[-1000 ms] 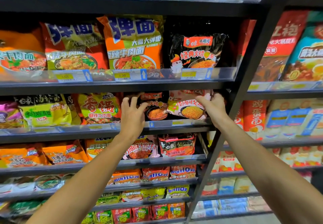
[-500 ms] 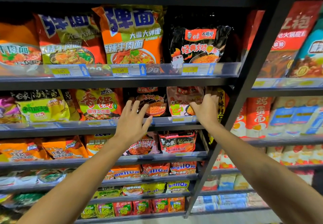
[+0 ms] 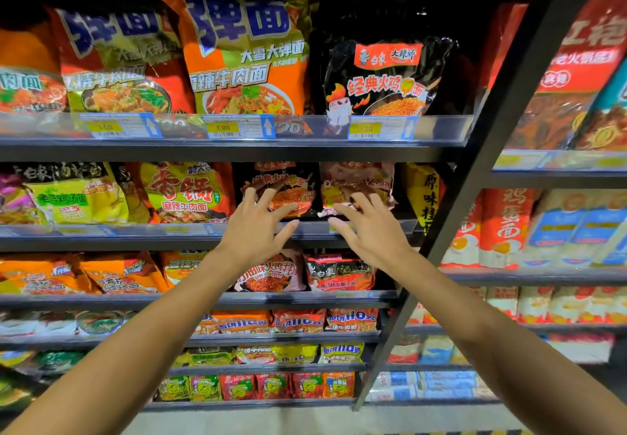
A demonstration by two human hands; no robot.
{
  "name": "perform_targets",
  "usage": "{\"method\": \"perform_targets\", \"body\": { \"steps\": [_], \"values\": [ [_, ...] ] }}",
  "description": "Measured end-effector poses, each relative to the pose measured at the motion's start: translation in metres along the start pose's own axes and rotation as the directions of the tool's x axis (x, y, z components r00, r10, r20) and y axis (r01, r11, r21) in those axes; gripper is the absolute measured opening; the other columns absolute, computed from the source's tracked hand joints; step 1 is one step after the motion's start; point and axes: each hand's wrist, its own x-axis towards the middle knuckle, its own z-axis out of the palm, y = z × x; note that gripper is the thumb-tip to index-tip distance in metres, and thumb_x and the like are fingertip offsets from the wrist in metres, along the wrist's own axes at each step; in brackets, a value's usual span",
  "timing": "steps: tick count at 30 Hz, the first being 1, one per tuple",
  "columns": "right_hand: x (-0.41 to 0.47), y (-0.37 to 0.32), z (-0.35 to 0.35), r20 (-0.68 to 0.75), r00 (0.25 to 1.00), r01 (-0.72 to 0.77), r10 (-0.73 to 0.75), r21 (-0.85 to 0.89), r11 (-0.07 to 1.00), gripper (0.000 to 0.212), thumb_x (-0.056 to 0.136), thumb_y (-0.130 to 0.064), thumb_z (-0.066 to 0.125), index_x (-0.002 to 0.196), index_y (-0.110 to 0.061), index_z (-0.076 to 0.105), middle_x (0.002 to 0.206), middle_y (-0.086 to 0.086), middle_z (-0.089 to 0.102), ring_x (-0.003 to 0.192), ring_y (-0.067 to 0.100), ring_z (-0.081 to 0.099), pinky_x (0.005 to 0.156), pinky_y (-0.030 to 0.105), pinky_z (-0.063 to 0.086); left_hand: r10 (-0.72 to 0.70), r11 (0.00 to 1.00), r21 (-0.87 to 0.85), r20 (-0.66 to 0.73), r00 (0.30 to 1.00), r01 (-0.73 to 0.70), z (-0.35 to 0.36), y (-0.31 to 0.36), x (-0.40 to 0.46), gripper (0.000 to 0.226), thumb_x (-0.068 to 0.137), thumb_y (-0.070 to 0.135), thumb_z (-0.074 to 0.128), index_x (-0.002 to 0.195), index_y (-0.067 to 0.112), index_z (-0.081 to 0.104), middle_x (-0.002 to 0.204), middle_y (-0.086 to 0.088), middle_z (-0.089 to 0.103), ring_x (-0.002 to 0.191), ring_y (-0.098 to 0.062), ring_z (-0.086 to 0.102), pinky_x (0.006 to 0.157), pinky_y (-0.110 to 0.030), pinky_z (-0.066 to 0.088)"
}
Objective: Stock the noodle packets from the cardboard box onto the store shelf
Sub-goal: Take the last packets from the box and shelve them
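A black noodle packet (image 3: pixel 288 183) and a pink noodle packet (image 3: pixel 359 180) stand upright side by side on the second shelf (image 3: pixel 169 234) from the top. My left hand (image 3: pixel 258 227) hovers in front of the black packet with fingers spread, holding nothing. In front of the pink packet, my right hand (image 3: pixel 369 227) has its fingers spread too, with the fingertips near the packet's lower edge. Whether the fingers touch the packets I cannot tell. The cardboard box is out of view.
Shelves above and below are packed with noodle packets. A yellow packet (image 3: pixel 427 193) stands right of the pink one, against the black upright post (image 3: pixel 492 159). A second shelf unit with red and blue packets (image 3: pixel 556 224) is at the right. Pale floor shows at the bottom.
Both hands have let go of the packets and drawn back from the shelf with fingers spread. The pink packet now stands further in. The view has moved closer.
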Motion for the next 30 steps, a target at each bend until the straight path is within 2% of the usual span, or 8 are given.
{"method": "perform_targets", "body": {
  "steps": [2, 4, 8, 13, 19, 24, 28, 30],
  "values": [
    [0.005, -0.002, 0.000, 0.062, 0.998, -0.031, 0.032, -0.007, 0.999, 0.086, 0.095, -0.070, -0.001, 0.145, -0.023, 0.052, 0.140, 0.008, 0.050, 0.120, 0.030, 0.043, 0.106, 0.043, 0.038, 0.009, 1.000, 0.003, 0.002, 1.000, -0.009, 0.000, -0.002, 0.000, 0.065, 0.095, 0.060, 0.017, 0.140, 0.031, 0.055, 0.135, -0.012, 0.050, 0.113, -0.037, 0.041, 0.092, -0.047, 0.047],
    [0.009, -0.002, -0.001, 0.078, 0.996, -0.045, 0.046, -0.004, 0.999, 0.073, 0.099, -0.066, 0.015, 0.147, -0.022, 0.049, 0.141, 0.010, 0.050, 0.122, 0.032, 0.044, 0.106, 0.044, 0.037, 0.029, 1.000, 0.005, 0.019, 0.999, -0.029, -0.001, -0.003, -0.003, 0.062, 0.096, 0.058, 0.021, 0.142, 0.030, 0.053, 0.135, -0.013, 0.049, 0.113, -0.037, 0.041, 0.092, -0.047, 0.047],
    [0.005, 0.006, -0.004, -0.037, 0.999, -0.005, 0.007, 0.060, 0.998, 0.071, 0.098, -0.062, 0.019, 0.141, -0.019, 0.055, 0.127, 0.008, 0.058, 0.113, 0.030, 0.050, 0.100, 0.044, 0.044, 0.018, 0.997, -0.081, 0.056, 0.998, -0.013, -0.004, -0.005, -0.013, 0.061, 0.098, 0.056, 0.025, 0.142, 0.025, 0.053, 0.148, -0.013, 0.043, 0.130, -0.038, 0.034, 0.108, -0.053, 0.039],
    [-0.012, 0.006, -0.003, -0.192, 0.974, 0.161, -0.119, 0.218, 0.963, 0.046, 0.101, -0.045, 0.051, 0.138, -0.019, 0.059, 0.143, 0.003, 0.052, 0.135, 0.025, 0.043, 0.111, 0.045, 0.041, -0.034, 0.980, -0.197, -0.044, 0.998, 0.025, -0.017, -0.002, -0.036, 0.052, 0.101, 0.048, 0.035, 0.141, 0.020, 0.054, 0.152, -0.005, 0.041, 0.142, -0.028, 0.030, 0.114, -0.046, 0.032],
    [-0.020, -0.048, 0.003, -0.195, 0.914, 0.406, -0.357, 0.373, 0.835, 0.041, 0.101, -0.042, 0.052, 0.135, -0.023, 0.060, 0.147, -0.005, 0.051, 0.139, 0.019, 0.044, 0.111, 0.042, 0.042, -0.129, 0.973, -0.212, -0.162, 0.978, 0.093, -0.030, -0.019, -0.100, 0.042, 0.100, 0.038, 0.048, 0.136, 0.019, 0.057, 0.139, 0.000, 0.053, 0.130, -0.020, 0.047, 0.102, -0.036, 0.044],
    [-0.011, -0.132, 0.013, -0.082, 0.849, 0.497, -0.523, 0.461, 0.735, 0.046, 0.099, -0.045, 0.050, 0.139, -0.024, 0.058, 0.145, -0.006, 0.054, 0.136, 0.017, 0.047, 0.113, 0.039, 0.040, -0.301, 0.947, -0.103, 0.060, 0.952, 0.306, -0.031, -0.072, -0.190, 0.056, 0.096, 0.056, 0.041, 0.136, 0.019, 0.058, 0.142, -0.005, 0.054, 0.131, -0.026, 0.048, 0.107, -0.047, 0.042],
    [-0.002, -0.223, 0.019, 0.053, 0.771, 0.538, -0.635, 0.479, 0.694, 0.058, 0.097, -0.058, 0.041, 0.141, -0.024, 0.056, 0.150, -0.005, 0.050, 0.141, 0.018, 0.041, 0.117, 0.041, 0.036, -0.498, 0.862, 0.032, 0.234, 0.835, 0.506, -0.043, -0.125, -0.280, 0.082, 0.088, 0.074, 0.019, 0.139, 0.022, 0.057, 0.151, -0.005, 0.046, 0.140, -0.029, 0.040, 0.117, -0.045, 0.030],
    [0.003, -0.276, 0.022, 0.085, 0.719, 0.580, -0.690, 0.473, 0.663, 0.065, 0.096, -0.066, 0.036, 0.143, -0.025, 0.053, 0.152, -0.004, 0.047, 0.142, 0.019, 0.039, 0.118, 0.044, 0.034, -0.561, 0.823, 0.077, 0.256, 0.787, 0.563, -0.053, -0.153, -0.328, 0.095, 0.085, 0.082, 0.007, 0.141, 0.022, 0.055, 0.151, -0.006, 0.046, 0.142, -0.029, 0.038, 0.118, -0.045, 0.027]
  ]
}}
